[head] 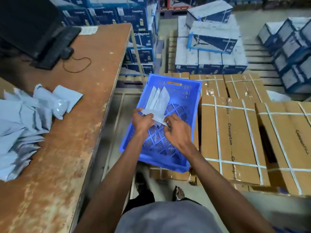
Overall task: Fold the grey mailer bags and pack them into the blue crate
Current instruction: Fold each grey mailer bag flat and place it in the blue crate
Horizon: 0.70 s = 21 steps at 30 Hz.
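Observation:
A blue perforated crate (193,115) sits on brown cartons to the right of the table. Folded grey mailer bags (158,100) stand in a small bundle inside it, leaning toward the far left corner. My left hand (143,121) grips the near end of that bundle from the left. My right hand (176,130) pinches the bundle's lower corner from the right. Both hands are over the crate's middle. A loose pile of unfolded grey mailer bags (21,125) lies on the table at the left.
The worn brown table (80,115) runs along the left, with a black keyboard (57,47), mouse and cable at its far end. Strapped brown cartons (239,132) lie right of the crate. Stacked blue-and-white boxes (210,47) fill the back. My foot in a sandal (179,193) shows below.

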Each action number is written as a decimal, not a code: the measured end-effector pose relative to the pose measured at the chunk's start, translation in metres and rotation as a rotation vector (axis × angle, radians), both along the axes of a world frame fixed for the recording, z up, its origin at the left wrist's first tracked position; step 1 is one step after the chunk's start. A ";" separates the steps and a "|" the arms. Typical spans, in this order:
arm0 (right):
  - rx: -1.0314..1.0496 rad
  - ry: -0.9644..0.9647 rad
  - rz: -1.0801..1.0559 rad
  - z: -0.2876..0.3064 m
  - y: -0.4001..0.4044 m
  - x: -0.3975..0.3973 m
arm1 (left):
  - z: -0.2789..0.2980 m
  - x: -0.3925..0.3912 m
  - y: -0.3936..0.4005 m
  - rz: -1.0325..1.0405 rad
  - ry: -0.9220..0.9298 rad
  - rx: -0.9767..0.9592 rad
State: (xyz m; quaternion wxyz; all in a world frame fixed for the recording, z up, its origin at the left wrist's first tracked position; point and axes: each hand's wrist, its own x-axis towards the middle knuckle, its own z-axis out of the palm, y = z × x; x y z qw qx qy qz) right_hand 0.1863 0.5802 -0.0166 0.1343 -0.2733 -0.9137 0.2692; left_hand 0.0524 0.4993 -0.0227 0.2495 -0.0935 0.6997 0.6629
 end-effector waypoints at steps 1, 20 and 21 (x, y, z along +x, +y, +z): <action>0.001 -0.021 -0.013 -0.007 0.001 -0.001 | -0.008 -0.006 0.007 -0.026 0.030 -0.026; -0.527 -0.127 -0.414 -0.136 0.027 -0.128 | -0.116 -0.169 0.154 -0.970 0.629 -0.468; -0.543 -0.127 -0.438 -0.140 0.027 -0.130 | -0.120 -0.171 0.157 -1.003 0.639 -0.465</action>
